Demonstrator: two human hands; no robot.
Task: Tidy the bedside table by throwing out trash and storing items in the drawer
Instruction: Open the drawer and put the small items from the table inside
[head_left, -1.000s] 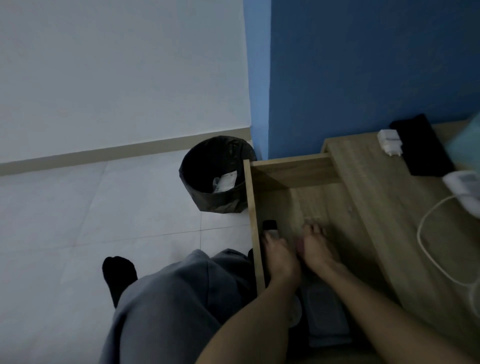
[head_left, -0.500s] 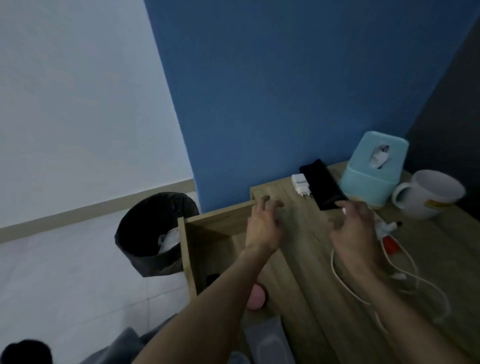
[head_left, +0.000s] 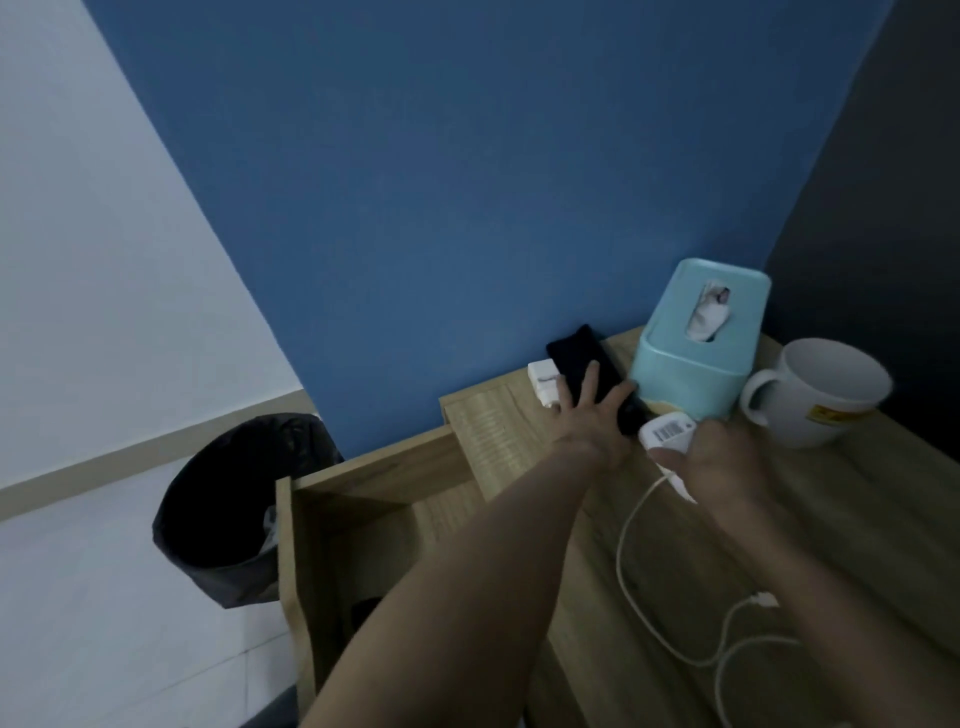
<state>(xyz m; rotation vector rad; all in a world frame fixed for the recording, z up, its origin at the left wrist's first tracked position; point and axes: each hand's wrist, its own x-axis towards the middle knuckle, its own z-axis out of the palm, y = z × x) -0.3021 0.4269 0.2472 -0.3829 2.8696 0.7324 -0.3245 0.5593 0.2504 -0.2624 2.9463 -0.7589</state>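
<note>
Our left hand (head_left: 589, 415) lies flat-fingered on the phone (head_left: 582, 366); our right hand (head_left: 719, 457) clamps the charger (head_left: 665, 434). Its trailing cable (head_left: 631, 571) may snag the mug (head_left: 826, 395).

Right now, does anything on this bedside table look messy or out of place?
Nothing is spilled or damaged. The white cable sprawls in loose loops over the table; its upper end runs to the white device that the right hand grips. The drawer stands open.
</note>
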